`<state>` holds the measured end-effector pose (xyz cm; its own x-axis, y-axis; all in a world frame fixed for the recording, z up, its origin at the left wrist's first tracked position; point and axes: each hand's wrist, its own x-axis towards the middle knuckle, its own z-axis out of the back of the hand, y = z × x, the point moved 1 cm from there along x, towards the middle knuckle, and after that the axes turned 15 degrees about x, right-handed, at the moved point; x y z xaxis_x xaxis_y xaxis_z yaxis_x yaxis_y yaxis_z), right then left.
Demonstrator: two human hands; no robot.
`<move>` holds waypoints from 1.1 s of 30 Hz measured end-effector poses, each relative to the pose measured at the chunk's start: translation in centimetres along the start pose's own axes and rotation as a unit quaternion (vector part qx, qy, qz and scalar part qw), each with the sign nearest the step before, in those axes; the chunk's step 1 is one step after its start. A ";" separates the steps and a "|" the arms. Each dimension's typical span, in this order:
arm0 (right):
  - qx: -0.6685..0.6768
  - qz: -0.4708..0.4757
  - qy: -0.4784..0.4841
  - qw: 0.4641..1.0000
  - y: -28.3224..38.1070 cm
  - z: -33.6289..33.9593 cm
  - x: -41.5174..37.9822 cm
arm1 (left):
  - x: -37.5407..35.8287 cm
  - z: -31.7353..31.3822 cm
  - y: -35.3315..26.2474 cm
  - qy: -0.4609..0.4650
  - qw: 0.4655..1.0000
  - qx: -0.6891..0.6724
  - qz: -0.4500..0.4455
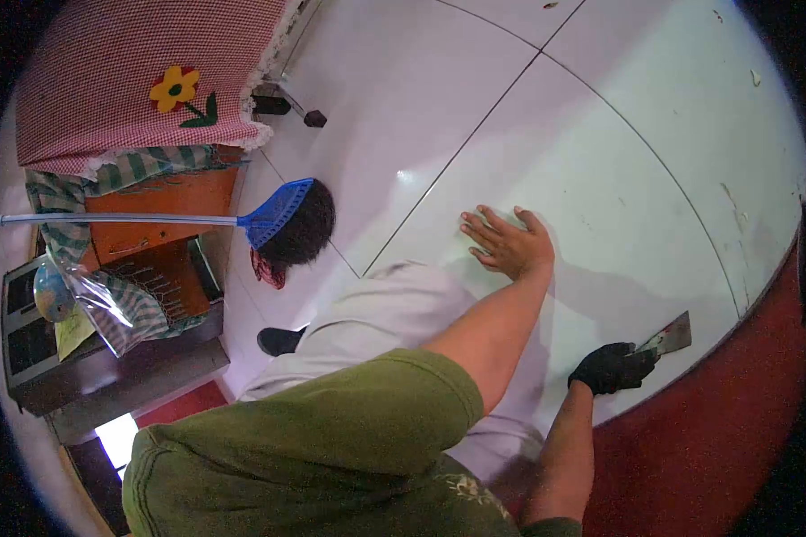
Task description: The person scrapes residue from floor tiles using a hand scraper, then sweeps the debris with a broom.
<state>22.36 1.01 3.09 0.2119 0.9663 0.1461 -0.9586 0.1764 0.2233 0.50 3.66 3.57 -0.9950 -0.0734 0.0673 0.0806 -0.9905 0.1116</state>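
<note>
My bare left hand (518, 243) is laid palm down on the white tiled floor (618, 179), fingers spread and nothing under them that shows. A black glove covers my right hand (611, 368), which is wrapped around the handle of a scraper (672, 336). The scraper's flat metal blade points away from me, low over the tile near the red strip, and has dark and reddish smears. Pale marks (734, 201) and small specks lie on the tiles beyond the scraper.
A blue broom (278, 215) with dark bristles is at the left. Behind it, a red checked cloth (134, 80) with a yellow flower hangs beside an orange cabinet (130, 210). A small globe (54, 291) rests there. A dark red surface (690, 430) borders the tiles on the right.
</note>
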 end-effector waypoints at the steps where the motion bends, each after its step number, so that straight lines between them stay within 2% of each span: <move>1: 0.007 0.008 -0.006 1.000 0.0 0.1 0.1 | 0.0 -0.2 0.0 0.000 1.000 0.017 0.005; 3: 0.014 0.018 -0.009 1.000 0.1 -0.1 0.0 | 0.1 -0.2 -0.1 0.006 1.000 0.018 0.007; 5: -0.022 -0.014 0.011 1.000 -0.1 -0.3 0.0 | 0.1 -0.2 0.0 0.012 1.000 0.004 0.008; 9: -0.047 0.028 -0.004 0.999 0.3 -0.1 0.0 | 0.2 0.1 0.2 0.021 1.000 -0.006 0.002; 11: -0.002 -0.018 0.012 1.000 0.6 0.1 0.0 | 0.4 1.0 0.1 0.034 0.999 -0.008 0.006; 14: -0.037 -0.010 0.024 0.999 -1.0 -1.1 -0.3 | 0.5 0.5 0.6 0.033 0.999 -0.022 0.001; 18: -0.065 0.015 -0.011 0.998 -1.0 -1.5 -0.8 | 0.6 0.4 1.2 0.051 0.997 -0.065 -0.005; 20: -0.046 -0.032 0.010 0.998 0.5 -0.1 -0.3 | 1.2 0.2 1.6 0.055 0.994 -0.088 -0.012; 22: -0.045 -0.046 0.025 0.998 1.1 0.4 -0.1 | 2.5 2.0 2.9 0.196 0.977 -0.059 -0.066; 23: -0.049 -0.059 0.043 0.996 0.9 0.3 -0.3 | 4.1 3.3 3.9 0.193 0.977 -0.057 -0.067; 24: -0.047 -0.061 0.045 0.996 0.1 -0.1 -0.5 | 6.9 5.5 4.6 0.370 0.917 -0.031 -0.145; 25: -0.034 -0.051 0.029 0.998 -0.8 -0.6 -0.3 | 9.7 7.2 5.0 0.530 0.819 -0.005 -0.220; 26: -0.014 -0.025 -0.005 1.000 -0.8 -0.7 -0.2 | 12.9 6.2 5.5 0.575 0.761 -0.024 -0.301; 27: 0.005 0.002 -0.038 0.999 -0.8 -0.7 -0.2 | 16.5 8.1 6.1 0.562 0.699 -0.043 -0.440; 28: 0.023 0.030 -0.070 0.997 -0.7 -0.7 -0.1 | 20.3 9.0 6.5 0.404 0.700 -0.009 -0.589; 29: 0.039 0.011 -0.060 0.997 -0.4 -0.5 0.1 | 23.5 10.0 7.2 0.226 0.666 0.026 -0.710; 30: 0.028 0.014 -0.065 0.997 -0.5 -0.5 0.2 | 26.3 11.5 8.9 0.265 0.794 -0.136 -0.530; 31: 0.018 0.016 -0.070 0.997 -0.5 -0.6 0.2 | 30.4 11.9 10.4 0.159 0.788 -0.188 -0.564; 32: 0.007 0.019 -0.075 0.997 -0.6 -0.7 0.3 | 33.3 13.2 12.4 -0.058 0.792 -0.234 -0.561; 33: -0.046 -0.025 -0.058 0.997 0.6 0.1 0.3 | 35.2 15.6 14.8 -0.252 0.779 -0.231 -0.525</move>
<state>21.85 1.44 3.39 0.2751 0.9286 0.2489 -0.9586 0.2452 0.1447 -32.39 -11.81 23.01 -0.3395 0.7458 0.5732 -0.9085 -0.4179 0.0057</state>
